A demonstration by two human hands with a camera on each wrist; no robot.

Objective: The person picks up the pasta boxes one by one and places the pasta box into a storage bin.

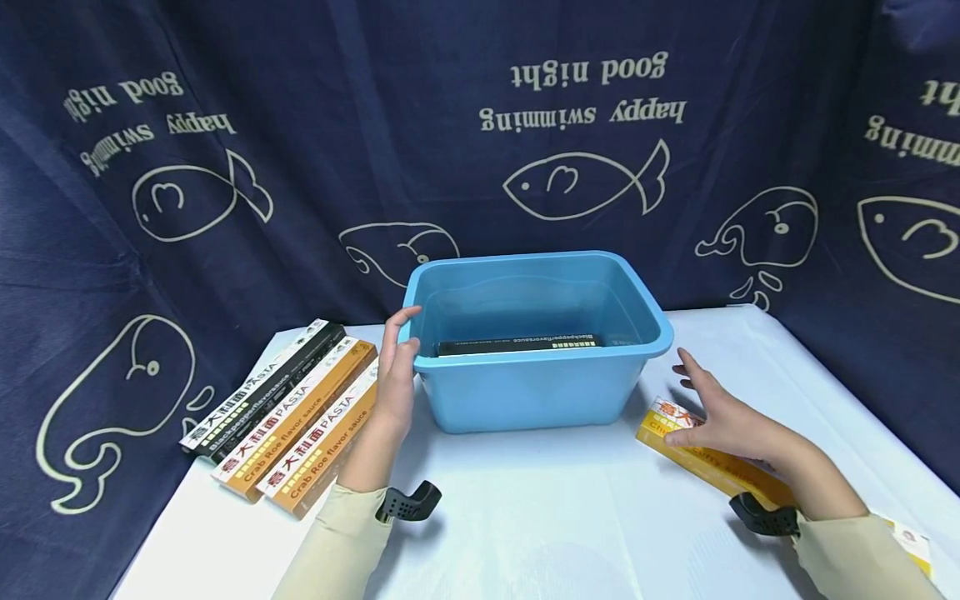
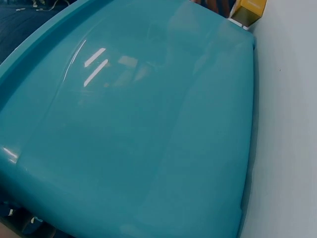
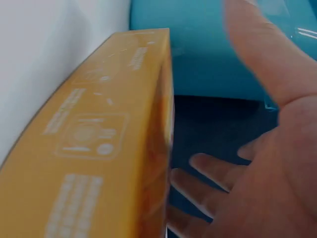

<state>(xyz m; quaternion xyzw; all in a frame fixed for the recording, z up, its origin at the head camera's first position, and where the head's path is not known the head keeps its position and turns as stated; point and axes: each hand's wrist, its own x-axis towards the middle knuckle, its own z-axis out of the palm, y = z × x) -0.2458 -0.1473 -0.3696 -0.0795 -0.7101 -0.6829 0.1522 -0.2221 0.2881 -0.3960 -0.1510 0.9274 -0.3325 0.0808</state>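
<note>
A blue plastic tub (image 1: 525, 392) stands in the middle of the table, with a black pasta box (image 1: 517, 343) lying inside it. My left hand (image 1: 395, 375) holds the tub's rim at its front left corner, thumb and index finger over the edge. The left wrist view is filled by the tub's blue wall (image 2: 138, 129). On the right, my right hand (image 1: 727, 421) hovers with spread fingers over a yellow pasta box (image 1: 720, 471). Thumb and fingers stand apart beside this box (image 3: 94, 129) in the right wrist view. Hand and forearm cover part of it.
At the left lie a black-and-white pasta box (image 1: 262, 392) and two orange crab roe pasta boxes (image 1: 300, 421) (image 1: 322, 446). Another yellow-and-white box end (image 1: 909, 542) shows beyond the right sleeve. A dark blue fish-print curtain (image 1: 420, 125) hangs behind the white table (image 1: 525, 517).
</note>
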